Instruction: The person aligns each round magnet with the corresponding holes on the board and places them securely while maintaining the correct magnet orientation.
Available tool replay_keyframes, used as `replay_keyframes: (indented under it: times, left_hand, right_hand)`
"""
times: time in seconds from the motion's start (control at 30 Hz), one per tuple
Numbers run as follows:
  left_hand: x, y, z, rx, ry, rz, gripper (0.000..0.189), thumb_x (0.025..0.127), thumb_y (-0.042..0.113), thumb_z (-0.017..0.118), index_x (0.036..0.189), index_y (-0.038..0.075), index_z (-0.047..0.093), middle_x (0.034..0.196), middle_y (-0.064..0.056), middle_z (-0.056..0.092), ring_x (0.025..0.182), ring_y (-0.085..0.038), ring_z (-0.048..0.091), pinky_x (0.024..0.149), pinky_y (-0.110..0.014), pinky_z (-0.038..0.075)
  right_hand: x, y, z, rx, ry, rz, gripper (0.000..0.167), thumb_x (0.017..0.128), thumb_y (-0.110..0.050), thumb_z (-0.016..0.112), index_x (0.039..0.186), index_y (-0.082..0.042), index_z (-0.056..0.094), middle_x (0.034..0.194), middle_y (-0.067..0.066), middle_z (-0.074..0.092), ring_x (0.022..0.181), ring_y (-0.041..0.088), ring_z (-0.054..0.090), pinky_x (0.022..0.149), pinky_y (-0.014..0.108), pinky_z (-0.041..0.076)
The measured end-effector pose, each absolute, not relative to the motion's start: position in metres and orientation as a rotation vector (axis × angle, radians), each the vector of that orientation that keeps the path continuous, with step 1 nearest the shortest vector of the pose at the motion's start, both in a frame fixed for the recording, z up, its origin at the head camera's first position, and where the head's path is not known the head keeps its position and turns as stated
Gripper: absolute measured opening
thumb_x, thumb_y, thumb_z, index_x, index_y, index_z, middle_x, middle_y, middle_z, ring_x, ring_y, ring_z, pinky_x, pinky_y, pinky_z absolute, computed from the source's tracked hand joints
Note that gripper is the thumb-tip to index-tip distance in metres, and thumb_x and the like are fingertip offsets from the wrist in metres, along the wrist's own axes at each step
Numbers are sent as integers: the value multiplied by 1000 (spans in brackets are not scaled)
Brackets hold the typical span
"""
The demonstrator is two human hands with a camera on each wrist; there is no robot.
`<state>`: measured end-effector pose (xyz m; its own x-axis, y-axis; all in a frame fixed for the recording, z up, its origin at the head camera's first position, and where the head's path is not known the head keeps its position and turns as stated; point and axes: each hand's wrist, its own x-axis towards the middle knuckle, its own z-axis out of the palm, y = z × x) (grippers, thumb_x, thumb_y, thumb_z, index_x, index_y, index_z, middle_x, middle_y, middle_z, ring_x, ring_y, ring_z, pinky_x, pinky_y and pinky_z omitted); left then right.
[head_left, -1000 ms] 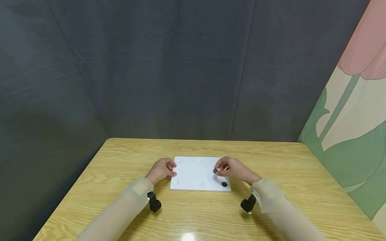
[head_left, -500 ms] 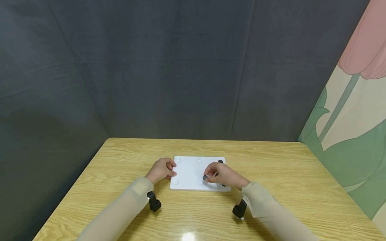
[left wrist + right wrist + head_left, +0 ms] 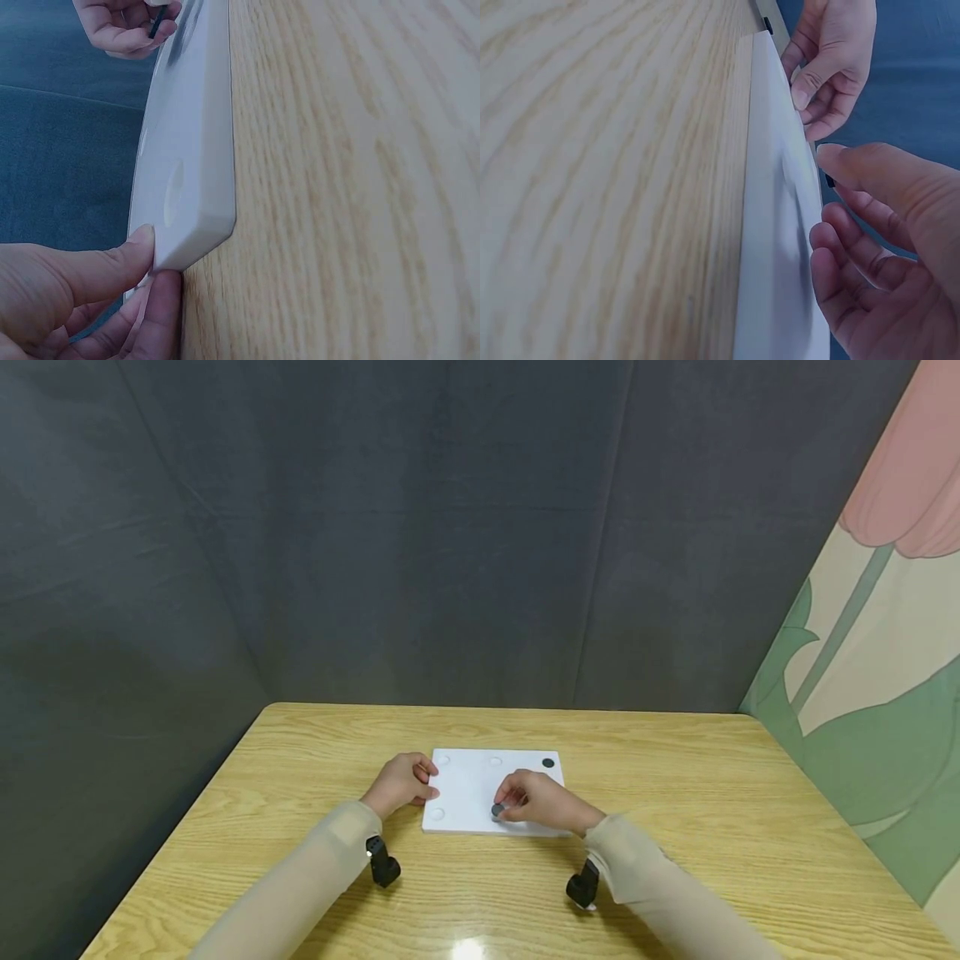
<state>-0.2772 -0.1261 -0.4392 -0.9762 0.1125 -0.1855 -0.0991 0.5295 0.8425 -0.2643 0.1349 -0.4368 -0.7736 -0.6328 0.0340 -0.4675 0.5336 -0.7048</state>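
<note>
A white rectangular board [image 3: 463,789] with shallow round recesses lies on the table. My left hand [image 3: 405,779] grips its left edge; in the left wrist view the thumb [image 3: 124,266] is on the face and the fingers are at the side. My right hand [image 3: 546,800] pinches a small dark disc [image 3: 497,810] between thumb and fingertips, close over the front middle of the board. Seen from the left wrist, this disc [image 3: 157,21] is held on edge. Another black disc [image 3: 548,762] sits in the far right recess. The front right corner is partly hidden behind my right hand.
The board rests on a wooden table [image 3: 337,739]. Bare recesses show at the far left [image 3: 443,761], far middle [image 3: 496,762] and front left [image 3: 438,814]. A dark curtain [image 3: 450,543] hangs behind the table, and a painted wall [image 3: 885,710] stands at the right.
My right hand has carried the dark disc leftward and toward the front middle of the board, uncovering the far right disc and covering the front right one. My left hand has stayed put.
</note>
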Motion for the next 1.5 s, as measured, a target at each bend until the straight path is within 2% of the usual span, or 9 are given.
replay_keyframes:
  times: [1.5]
  left_hand:
    - [-277,-125,-438,-4,2550,1432,27,79,-7,75,102,1,64,86,-9,52,70,-19,55,63,-29,56]
  right_hand:
    - [-268,128,-440,-826,2537,-1017,11,83,-7,75,89,-8,67,85,-1,59,77,11,51,68,19,45]
